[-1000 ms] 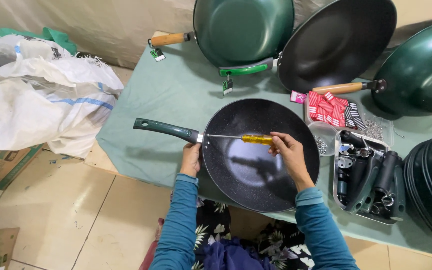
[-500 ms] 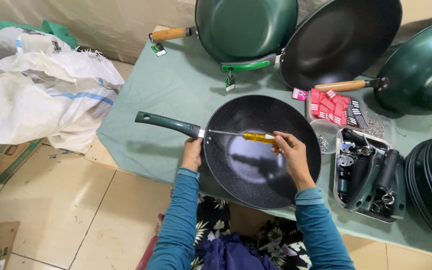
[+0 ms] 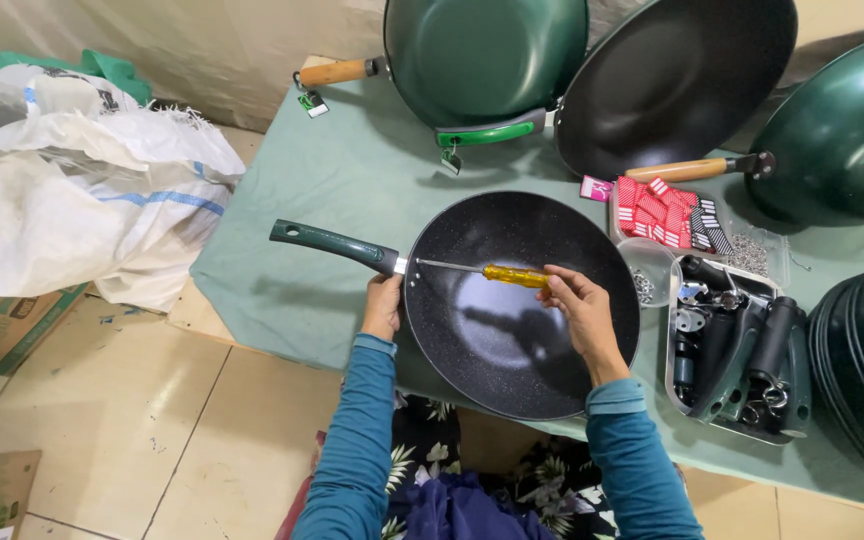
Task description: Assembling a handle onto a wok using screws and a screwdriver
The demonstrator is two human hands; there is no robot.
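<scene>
My right fingers [image 3: 558,290] pinch the yellow screwdriver [image 3: 512,275]; my left fingers [image 3: 384,305] clasp the black pan [image 3: 512,340]. Beside it, a tray [image 3: 674,352] holds dark handles [image 3: 752,345].

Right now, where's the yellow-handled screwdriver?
In the head view, the screwdriver lies across the black pan at centre, gripped by the right hand, its tip at the pan's green handle joint, beside the left hand.

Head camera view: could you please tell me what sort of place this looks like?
Probably a small cookware assembly workshop. The right hand drives a yellow-handled screwdriver at the handle joint of a black frying pan, a tray of loose pan handles sits beside it, and finished green woks lie behind.
</scene>
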